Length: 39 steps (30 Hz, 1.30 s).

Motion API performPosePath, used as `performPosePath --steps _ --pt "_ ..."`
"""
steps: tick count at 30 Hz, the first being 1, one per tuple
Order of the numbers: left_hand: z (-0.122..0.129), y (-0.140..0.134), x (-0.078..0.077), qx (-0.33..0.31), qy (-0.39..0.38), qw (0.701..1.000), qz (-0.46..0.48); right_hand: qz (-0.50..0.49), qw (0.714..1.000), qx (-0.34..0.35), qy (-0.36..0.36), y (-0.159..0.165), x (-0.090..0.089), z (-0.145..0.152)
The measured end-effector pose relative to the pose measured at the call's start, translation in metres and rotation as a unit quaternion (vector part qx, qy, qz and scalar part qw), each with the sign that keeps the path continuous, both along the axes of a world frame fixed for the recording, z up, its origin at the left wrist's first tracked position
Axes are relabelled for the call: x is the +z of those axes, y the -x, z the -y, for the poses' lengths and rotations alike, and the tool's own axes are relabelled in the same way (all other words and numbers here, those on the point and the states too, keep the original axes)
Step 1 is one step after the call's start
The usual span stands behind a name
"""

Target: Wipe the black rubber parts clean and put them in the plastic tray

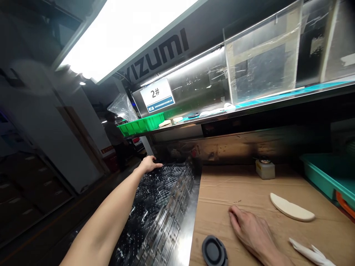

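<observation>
My left hand (149,164) reaches to the far left corner of a tall stack of clear, dark-looking plastic trays (163,188). Its thumb stretches right over the top tray, apart from the forefinger; the other fingers are mostly hidden. My right hand (251,229) rests on the cardboard sheet (216,184) with its fingers curled under, and nothing shows in it. To its left lies a dark grey round part with a ringed centre (214,251). A cream half-moon piece (291,207) lies beyond it to the right, and a crumpled white item (310,253) is nearer me.
At the back of the cardboard stands a small square bottle (265,169). A teal bin (318,181) borders the right side. Overhead, a shelf (249,105) carries a green tray (141,125) and small pieces. A person (115,133) stands in the dim left background.
</observation>
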<state>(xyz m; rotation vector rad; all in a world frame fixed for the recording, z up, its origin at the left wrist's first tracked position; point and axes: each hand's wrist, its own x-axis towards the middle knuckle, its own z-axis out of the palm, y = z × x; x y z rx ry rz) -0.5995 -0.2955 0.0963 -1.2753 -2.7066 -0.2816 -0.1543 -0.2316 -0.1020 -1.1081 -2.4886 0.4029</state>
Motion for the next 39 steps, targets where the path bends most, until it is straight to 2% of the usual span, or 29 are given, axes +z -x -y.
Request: performPosePath --steps 6,20,24,28,31,34,39 --pt "-0.014 -0.038 -0.002 -0.062 0.012 0.998 0.014 -0.009 1.0 0.005 -0.008 -0.001 -0.001 0.0" --pt "-0.032 -0.099 0.004 -0.095 0.009 0.995 -0.001 -0.027 0.999 0.009 -0.024 -0.002 -0.001 0.001" --pt "-0.024 -0.106 0.013 -0.072 0.013 0.997 -0.011 -0.021 0.999 0.014 -0.032 -0.002 0.001 0.0" --pt "-0.001 -0.12 0.027 -0.092 0.039 0.995 -0.006 -0.02 0.999 0.006 -0.032 -0.003 0.01 0.004" --pt "0.008 -0.142 0.033 -0.131 0.054 0.99 0.007 -0.009 1.0 0.003 -0.025 -0.006 0.02 0.009" --pt "0.005 -0.175 0.033 -0.18 0.058 0.982 0.019 0.011 1.0 0.001 -0.007 -0.008 0.03 0.009" --pt "-0.003 -0.249 0.021 -0.305 0.107 0.945 0.051 0.018 0.999 -0.032 -0.019 -0.03 0.055 -0.016"
